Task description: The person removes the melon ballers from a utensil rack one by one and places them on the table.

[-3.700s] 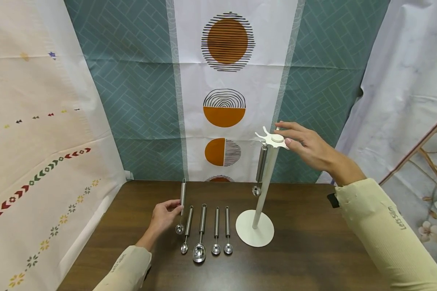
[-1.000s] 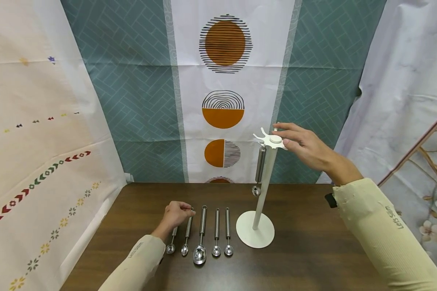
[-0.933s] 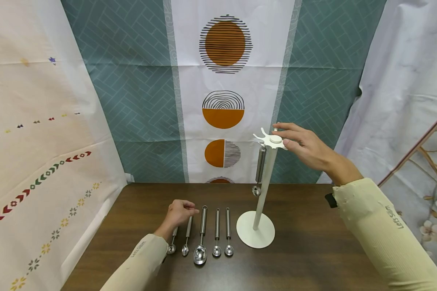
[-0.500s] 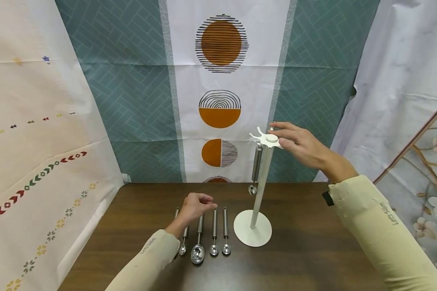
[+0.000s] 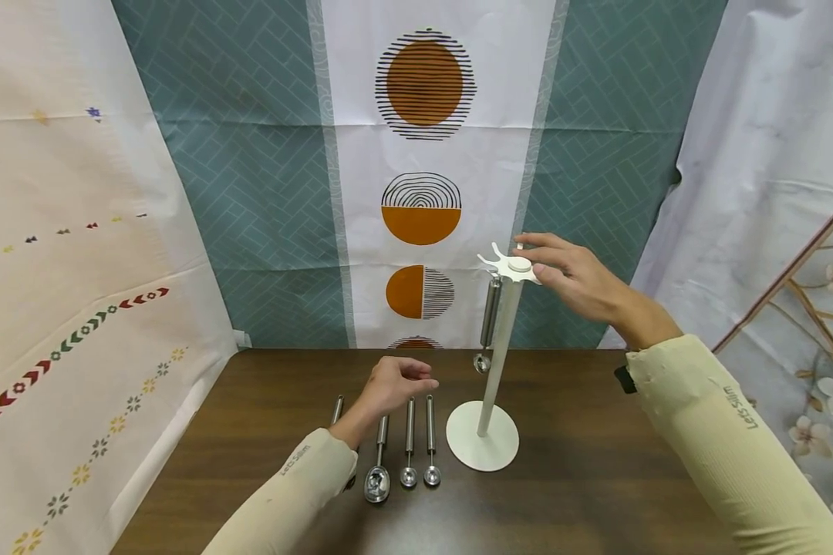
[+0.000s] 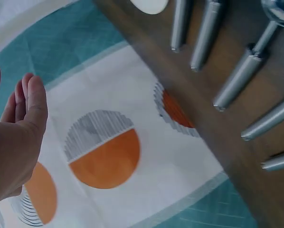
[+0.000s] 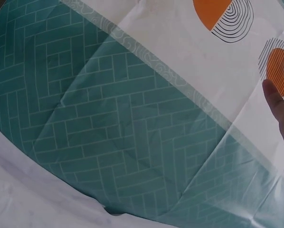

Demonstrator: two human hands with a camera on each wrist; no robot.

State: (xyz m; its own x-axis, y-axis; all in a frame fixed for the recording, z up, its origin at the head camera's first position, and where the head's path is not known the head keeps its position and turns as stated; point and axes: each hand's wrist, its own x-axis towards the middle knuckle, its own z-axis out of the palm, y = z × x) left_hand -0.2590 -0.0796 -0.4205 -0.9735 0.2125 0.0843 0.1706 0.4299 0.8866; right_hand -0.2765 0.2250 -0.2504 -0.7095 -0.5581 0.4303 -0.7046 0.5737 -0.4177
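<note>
My left hand [image 5: 392,385] hovers over the handle ends of several steel scoops lying in a row, holding nothing; its fingers [image 6: 36,99] look fairly straight in the left wrist view. A large oval scoop [image 5: 377,484] lies beside two small round scoops [image 5: 409,476]. The left forearm partly hides the scoops at the row's left end, where one handle [image 5: 337,408] shows. My right hand [image 5: 576,281] is at the top of a white hook stand [image 5: 501,351], fingers extended at the hooked disc and thumb near its front edge. A steel scoop [image 5: 490,312] hangs from a hook.
The stand's round white base [image 5: 482,459] sits on the dark wooden table [image 5: 583,462], right of the row. A patterned cloth [image 5: 419,154] hangs behind the table, with pale fabric [image 5: 111,324] at the left and more [image 5: 757,193] at the right.
The left hand laid the scoop it held at the row's left end, let go and moved right across the handles. The right hand has stayed at the stand's top.
</note>
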